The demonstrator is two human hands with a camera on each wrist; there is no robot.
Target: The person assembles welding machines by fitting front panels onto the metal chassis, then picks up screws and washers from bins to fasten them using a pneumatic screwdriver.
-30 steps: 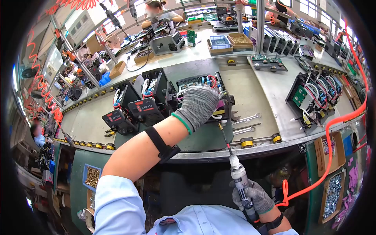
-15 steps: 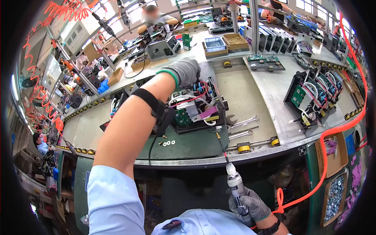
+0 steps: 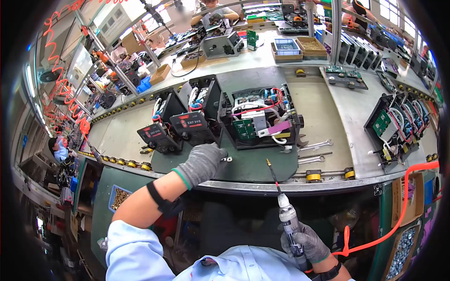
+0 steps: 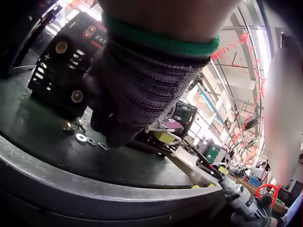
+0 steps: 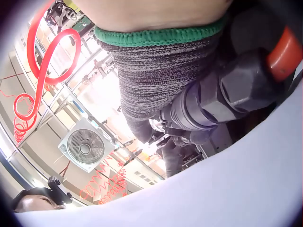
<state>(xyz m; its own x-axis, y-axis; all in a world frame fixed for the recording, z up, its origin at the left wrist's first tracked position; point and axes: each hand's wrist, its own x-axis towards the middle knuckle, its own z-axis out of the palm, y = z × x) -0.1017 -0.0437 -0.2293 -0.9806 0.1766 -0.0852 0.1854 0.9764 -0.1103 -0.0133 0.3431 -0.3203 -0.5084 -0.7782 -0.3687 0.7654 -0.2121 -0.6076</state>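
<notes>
My gloved left hand [image 3: 202, 163] is low over the green mat, its fingertips right beside white washers [image 4: 90, 141]. Brass screws [image 4: 69, 126] lie near those washers in the left wrist view; in the head view the hand covers them. Behind it stand black front panels marked ZX7 315 [image 3: 190, 124]. An opened machine unit [image 3: 262, 119] with a green board and white and red wires sits to the right of the hand. My gloved right hand [image 3: 309, 242] grips a power screwdriver [image 3: 289, 220] in front of my body, its long bit [image 3: 273, 171] pointing up toward the mat.
Wrenches [image 3: 315, 145] lie right of the mat. Another wired unit [image 3: 398, 124] stands farther right. A thick orange hose [image 3: 403, 206] crosses the right side. A box of metal parts [image 3: 402, 253] is at lower right, and a blue tray of brass pieces [image 3: 120, 197] at lower left.
My left hand has left the opened unit, passed above it, then come down to the mat beside the washers. The right hand keeps its grip on the screwdriver.
</notes>
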